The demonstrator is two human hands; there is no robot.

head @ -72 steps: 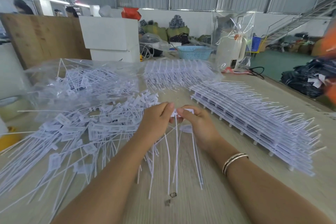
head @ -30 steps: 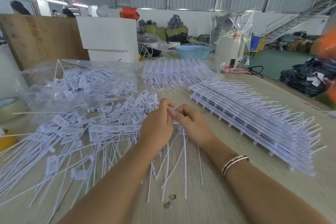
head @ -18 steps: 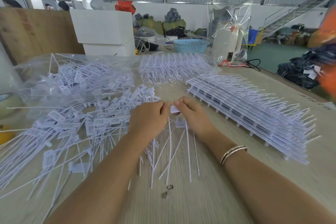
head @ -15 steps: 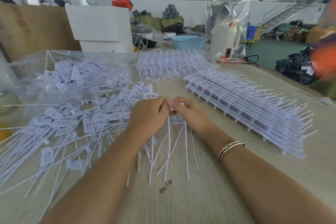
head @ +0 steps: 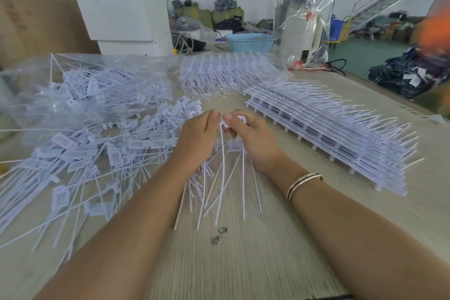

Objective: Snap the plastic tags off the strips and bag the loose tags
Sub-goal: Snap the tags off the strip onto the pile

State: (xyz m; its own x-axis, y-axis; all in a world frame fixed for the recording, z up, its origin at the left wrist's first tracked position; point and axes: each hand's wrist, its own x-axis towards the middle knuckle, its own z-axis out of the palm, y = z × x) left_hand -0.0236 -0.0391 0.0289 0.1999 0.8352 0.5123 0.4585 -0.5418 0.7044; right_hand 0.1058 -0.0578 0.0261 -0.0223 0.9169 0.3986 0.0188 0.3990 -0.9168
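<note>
My left hand and my right hand meet at the middle of the table, both pinching one short strip of white plastic tags whose thin tails hang down between my wrists. A heap of loose tags spreads to the left. Behind it lies a clear plastic bag holding more tags. On the right sits a stack of whole tag strips, and another batch of strips lies at the back.
The wooden table has two small dark bits near me. White boxes, a blue basket and an upright clear bag stand at the far edge. Dark bundles lie on the floor to the right.
Both hands stayed together on the strip, working it with small finger shifts. The hanging tails swung slightly. My view tilted a little, so the hands sit higher in the picture.
</note>
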